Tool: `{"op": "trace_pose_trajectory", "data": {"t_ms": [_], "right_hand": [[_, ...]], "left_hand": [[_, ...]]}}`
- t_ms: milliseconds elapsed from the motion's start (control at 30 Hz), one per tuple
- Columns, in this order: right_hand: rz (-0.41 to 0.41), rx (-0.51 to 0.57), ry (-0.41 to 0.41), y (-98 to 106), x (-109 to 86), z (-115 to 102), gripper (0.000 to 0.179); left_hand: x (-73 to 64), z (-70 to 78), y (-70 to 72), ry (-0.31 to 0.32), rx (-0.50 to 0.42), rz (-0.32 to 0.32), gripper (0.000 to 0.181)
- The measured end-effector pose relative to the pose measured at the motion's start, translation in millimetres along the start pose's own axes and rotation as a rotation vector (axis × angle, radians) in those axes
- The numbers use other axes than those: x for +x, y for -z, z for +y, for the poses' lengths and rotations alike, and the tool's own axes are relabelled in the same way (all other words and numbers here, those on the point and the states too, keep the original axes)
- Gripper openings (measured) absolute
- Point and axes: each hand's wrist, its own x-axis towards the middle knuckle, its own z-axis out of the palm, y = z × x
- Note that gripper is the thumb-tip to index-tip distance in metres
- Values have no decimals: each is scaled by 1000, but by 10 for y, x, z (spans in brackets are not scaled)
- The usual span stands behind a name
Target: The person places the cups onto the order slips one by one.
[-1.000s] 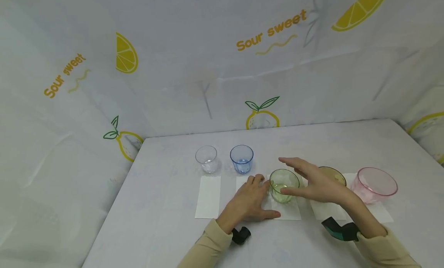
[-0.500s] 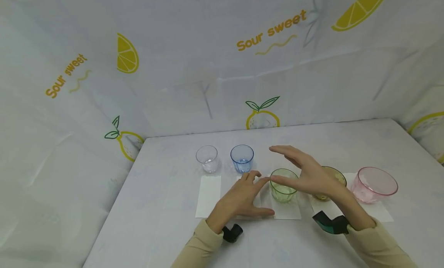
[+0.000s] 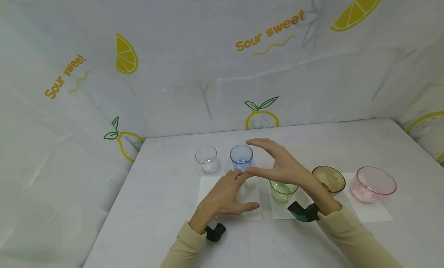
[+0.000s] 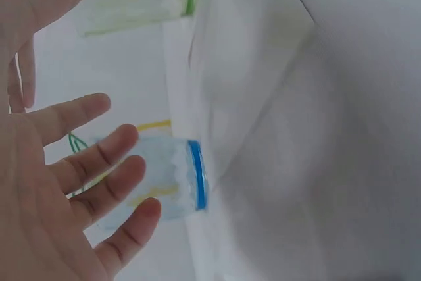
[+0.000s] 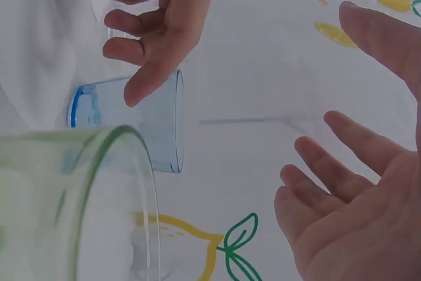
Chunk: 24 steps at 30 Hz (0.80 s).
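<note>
A blue glass cup [image 3: 241, 154] stands at the back of the table. My right hand [image 3: 277, 162] is spread just to its right, thumb and forefinger wide apart with nothing between them. Lower and to the left, my left hand [image 3: 223, 194] hovers over white paper pieces, fingers extended and thumb apart, fingertips near the front of the blue cup in the head view. Behind my right wrist is a green glass cup [image 3: 282, 192], partly covered by that hand. In the left wrist view the blue cup [image 4: 177, 176] shows beyond the fingers of my left hand [image 4: 72, 182].
To the left of the blue cup is a clear glass cup [image 3: 207, 160]. An amber cup [image 3: 327, 179] and a pink cup [image 3: 372, 185] stand at the right, by white paper sheets [image 3: 372, 212]. A lemon-printed cloth [image 3: 180, 67] hangs behind the table.
Both hands have moved left, away from the green cup; the right one has also risen toward the blue cup. The green cup stays on its paper and the amber cup is more exposed.
</note>
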Motion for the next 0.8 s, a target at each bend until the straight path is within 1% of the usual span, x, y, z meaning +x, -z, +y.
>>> {"op": "trace_pose_trajectory", "data": {"t_ms": [100, 200, 367, 533, 633, 800], "right_hand": [[-9, 2, 7, -71, 91, -20, 72], [-24, 9, -1, -133, 174, -27, 74], [-52, -3, -33, -191, 260, -26, 75], [-66, -17, -57, -235, 318, 10, 75], [-68, -23, -75, -266, 358, 36, 76], [-63, -42, -97, -308, 420, 84, 76]], "left_hand": [[-36, -81, 17, 3, -13, 30, 79], [-64, -148, 27, 8, -28, 48, 77], [-115, -229, 36, 43, -73, 28, 78], [-147, -303, 9, 75, -119, -4, 81], [-147, -340, -25, 76, -142, -14, 81], [-150, -379, -73, 64, -151, -16, 78]]}}
